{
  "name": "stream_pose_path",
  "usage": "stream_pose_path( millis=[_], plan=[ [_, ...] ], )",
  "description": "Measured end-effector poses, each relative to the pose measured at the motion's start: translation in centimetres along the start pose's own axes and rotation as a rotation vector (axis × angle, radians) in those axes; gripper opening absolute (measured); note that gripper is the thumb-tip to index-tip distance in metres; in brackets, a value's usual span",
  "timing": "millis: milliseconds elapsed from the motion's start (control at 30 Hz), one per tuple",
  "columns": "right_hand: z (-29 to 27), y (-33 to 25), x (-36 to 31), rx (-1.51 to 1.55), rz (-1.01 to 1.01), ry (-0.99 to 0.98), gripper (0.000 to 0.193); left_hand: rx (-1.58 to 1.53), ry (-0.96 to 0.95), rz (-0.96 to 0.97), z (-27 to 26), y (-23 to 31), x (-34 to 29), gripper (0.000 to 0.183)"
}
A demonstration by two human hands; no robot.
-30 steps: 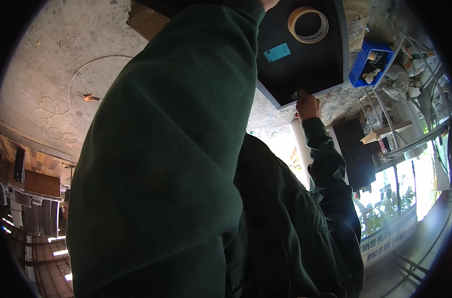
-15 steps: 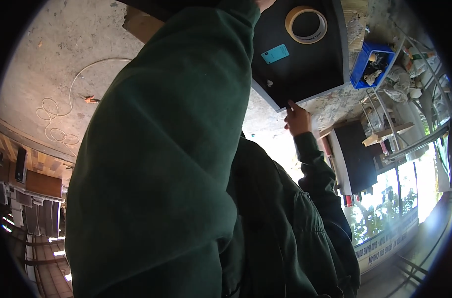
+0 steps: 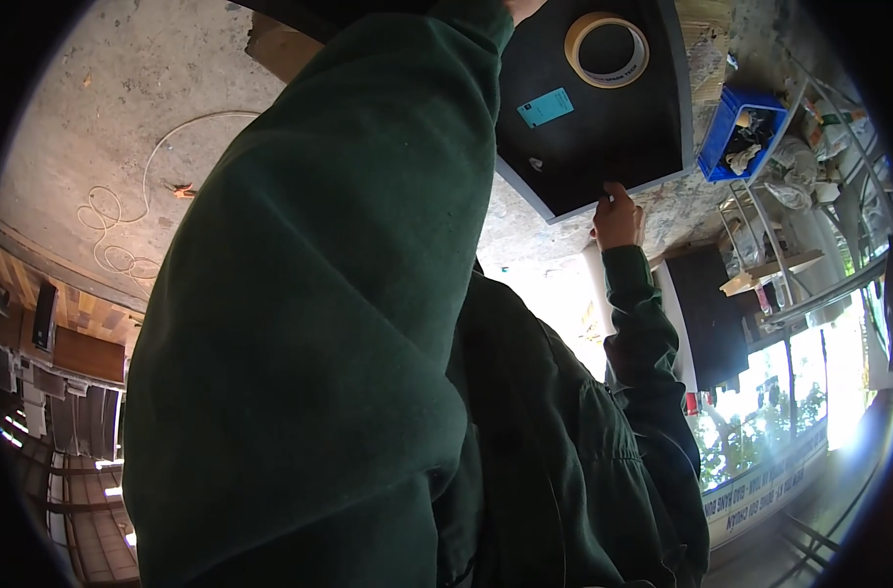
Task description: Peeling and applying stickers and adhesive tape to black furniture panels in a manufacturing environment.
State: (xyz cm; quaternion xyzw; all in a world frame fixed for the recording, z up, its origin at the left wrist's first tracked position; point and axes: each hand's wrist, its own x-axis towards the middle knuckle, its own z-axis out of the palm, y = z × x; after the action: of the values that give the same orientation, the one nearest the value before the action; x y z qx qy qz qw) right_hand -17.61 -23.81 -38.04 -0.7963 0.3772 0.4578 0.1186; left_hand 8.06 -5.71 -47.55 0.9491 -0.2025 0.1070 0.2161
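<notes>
A shallow black box with raised edges spreads across the top of the view, right of my left sleeve. Its near rim is between the bent fingers of my right hand, thumb side against the edge. On the box floor rest a roll of tan tape, a small blue-green card and a small pale scrap. My left hand shows only as a sliver at the top edge, beside the box; its fingers are out of sight. The green left sleeve covers much of the picture.
A blue plastic crate with odds and ends stands right of the box, near a metal rack and plastic bags. On the concrete floor at left lie a thin looped hose and an orange-handled tool. Brown cardboard sits at the top.
My right hand has slid to the right along the near rim of the box. The roll of tape and card keep their places in it.
</notes>
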Motion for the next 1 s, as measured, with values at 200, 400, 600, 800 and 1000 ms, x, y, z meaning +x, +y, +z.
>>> stream_pose_path(
  millis=[200,400,600,800,1000],
  plan=[
    [2.9,-0.2,-1.2,-0.15,-0.044,-0.111,0.02,0.052,-0.263,-0.017,-0.3,0.2,0.1,0.022],
    [0.5,0.3,-0.4,0.137,-0.053,0.078,0.019,0.061,-0.061,0.005,-0.2,0.0,0.1,0.02],
    [2.0,-0.6,-0.8,-0.014,-0.024,-0.052,0.023,0.032,-0.061,-0.004,-0.2,0.1,0.1,0.021],
    [0.5,-0.8,-0.7,0.595,-0.037,-0.147,0.033,0.055,0.004,0.026,0.6,-0.1,-0.4,0.022],
    [2.4,-4.3,0.5,0.692,-0.235,-0.065,0.017,0.05,-0.001,0.016,0.8,0.0,-0.4,0.021]
  ],
)
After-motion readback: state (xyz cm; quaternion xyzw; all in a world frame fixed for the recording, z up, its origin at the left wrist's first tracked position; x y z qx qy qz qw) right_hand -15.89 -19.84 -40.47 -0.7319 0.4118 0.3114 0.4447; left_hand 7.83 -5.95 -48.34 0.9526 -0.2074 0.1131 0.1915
